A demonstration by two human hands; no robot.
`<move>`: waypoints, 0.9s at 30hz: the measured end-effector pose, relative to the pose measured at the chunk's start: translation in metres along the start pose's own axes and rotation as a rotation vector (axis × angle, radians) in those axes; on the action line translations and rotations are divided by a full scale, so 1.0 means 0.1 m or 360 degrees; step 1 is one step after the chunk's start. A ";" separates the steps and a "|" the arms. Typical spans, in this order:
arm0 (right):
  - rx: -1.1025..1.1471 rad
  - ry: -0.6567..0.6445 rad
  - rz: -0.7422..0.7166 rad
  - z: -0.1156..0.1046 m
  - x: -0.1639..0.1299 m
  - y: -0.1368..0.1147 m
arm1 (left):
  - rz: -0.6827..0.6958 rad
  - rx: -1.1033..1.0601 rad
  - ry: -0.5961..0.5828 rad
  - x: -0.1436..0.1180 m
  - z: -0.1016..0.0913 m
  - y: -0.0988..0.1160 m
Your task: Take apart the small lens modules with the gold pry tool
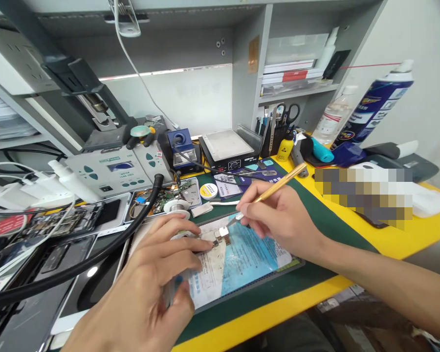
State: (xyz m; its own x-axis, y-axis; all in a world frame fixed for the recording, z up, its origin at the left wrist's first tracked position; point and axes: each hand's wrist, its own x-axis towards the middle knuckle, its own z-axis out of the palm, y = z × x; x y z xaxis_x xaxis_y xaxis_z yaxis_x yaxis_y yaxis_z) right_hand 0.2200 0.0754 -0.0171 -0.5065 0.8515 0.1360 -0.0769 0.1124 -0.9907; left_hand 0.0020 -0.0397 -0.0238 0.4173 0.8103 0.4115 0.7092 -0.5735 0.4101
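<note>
Head view: right hand (278, 215) is pinching a gold tool (275, 189), tip touching small metal part (222, 233) btwn both hands; left hand (157, 274), fingers loosely curled, is pressing beside it, nothing gripped, on blue mat (249, 264).

— What is the tool (278, 187) in the right hand (278, 217) made of?
— Glossy gold-coloured metal, smooth. The small part (222, 233) under the left hand (150, 283) is shiny silver metal, lying on a matt blue mat (249, 259).
— And the bench?
— A matt green mat (315, 215) over a smooth yellow table (407, 239).
</note>
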 end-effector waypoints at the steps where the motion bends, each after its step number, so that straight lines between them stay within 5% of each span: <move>1: 0.0073 0.0087 -0.0033 -0.02 0.02 -0.01 | 0.0017 0.0015 0.0040 -0.01 0.00 -0.01; 6: 0.0291 0.0382 -0.0144 -0.17 0.13 -0.07 | 0.0137 0.0184 0.0042 0.00 -0.01 -0.06; 14: 0.0296 0.0323 -0.0124 -0.20 0.13 -0.09 | 0.0074 0.0073 0.0184 0.07 0.05 0.00; 27: -0.0249 -0.0418 0.0218 -0.05 0.00 -0.05 | 0.0056 0.0060 0.0114 0.04 -0.01 0.01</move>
State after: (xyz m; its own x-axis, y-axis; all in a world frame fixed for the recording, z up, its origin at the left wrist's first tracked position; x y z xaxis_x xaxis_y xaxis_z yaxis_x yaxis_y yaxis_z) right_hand 0.2250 0.0773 -0.0119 -0.7088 0.7051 -0.0209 0.1297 0.1011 -0.9864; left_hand 0.0038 -0.0370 -0.0214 0.4017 0.7780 0.4830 0.7161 -0.5957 0.3639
